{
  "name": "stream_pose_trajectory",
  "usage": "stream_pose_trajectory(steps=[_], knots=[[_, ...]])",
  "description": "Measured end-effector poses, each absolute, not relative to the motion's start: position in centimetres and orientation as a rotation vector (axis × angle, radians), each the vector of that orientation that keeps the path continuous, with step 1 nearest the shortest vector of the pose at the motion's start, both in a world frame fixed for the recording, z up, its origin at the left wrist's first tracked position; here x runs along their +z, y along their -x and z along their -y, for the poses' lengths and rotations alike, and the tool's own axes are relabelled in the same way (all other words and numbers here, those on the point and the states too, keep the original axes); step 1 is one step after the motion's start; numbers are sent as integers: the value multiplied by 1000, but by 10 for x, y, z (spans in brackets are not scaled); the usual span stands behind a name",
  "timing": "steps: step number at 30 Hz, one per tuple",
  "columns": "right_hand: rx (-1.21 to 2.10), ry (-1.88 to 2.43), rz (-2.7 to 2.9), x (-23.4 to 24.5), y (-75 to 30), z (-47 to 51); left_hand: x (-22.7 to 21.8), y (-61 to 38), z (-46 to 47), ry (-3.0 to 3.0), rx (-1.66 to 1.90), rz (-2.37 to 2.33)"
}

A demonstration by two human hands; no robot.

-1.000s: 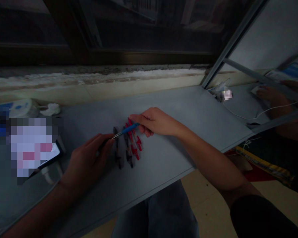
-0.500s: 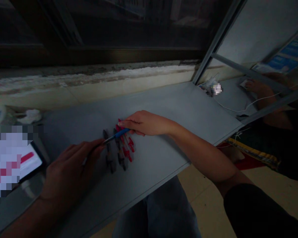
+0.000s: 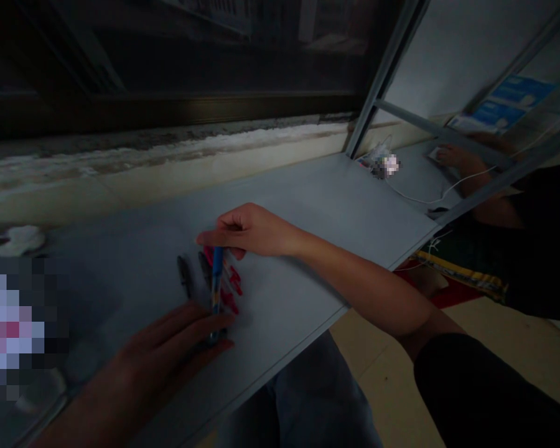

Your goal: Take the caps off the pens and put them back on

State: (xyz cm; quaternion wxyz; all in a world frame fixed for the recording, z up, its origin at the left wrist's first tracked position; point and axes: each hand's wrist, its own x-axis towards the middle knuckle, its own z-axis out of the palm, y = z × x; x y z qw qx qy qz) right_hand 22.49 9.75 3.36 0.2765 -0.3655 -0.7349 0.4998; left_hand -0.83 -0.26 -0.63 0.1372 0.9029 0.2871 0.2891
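Blue and clear, a pen [image 3: 217, 266] is pinched at its upper end by the right hand [image 3: 249, 231], while its lower end is partly covered by the left hand [image 3: 165, 345]; whether it is gripped there cannot be told. On the desk [image 3: 298, 186] between the hands, black pens [image 3: 184, 275] and red pens [image 3: 236, 281] are laid side by side. An aligning of the held pen among these is judged to be in hand; steady support at both ends is called for next

light: dim, underexposed | shadows: soft, on tabletop [image 3: 289, 193] | window [image 3: 214, 56]: near-black | pixelation: left edge
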Motion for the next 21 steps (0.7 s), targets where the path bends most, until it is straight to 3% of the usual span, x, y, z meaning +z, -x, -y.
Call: stream_pose_trajectory(steps=[9,21], knots=[[1393,896,2050,27,-221,-93,4,7,12,-2624,683,-746],[1382,877,2119,31,-222,-89,1,6,9,-2660,753,-710]])
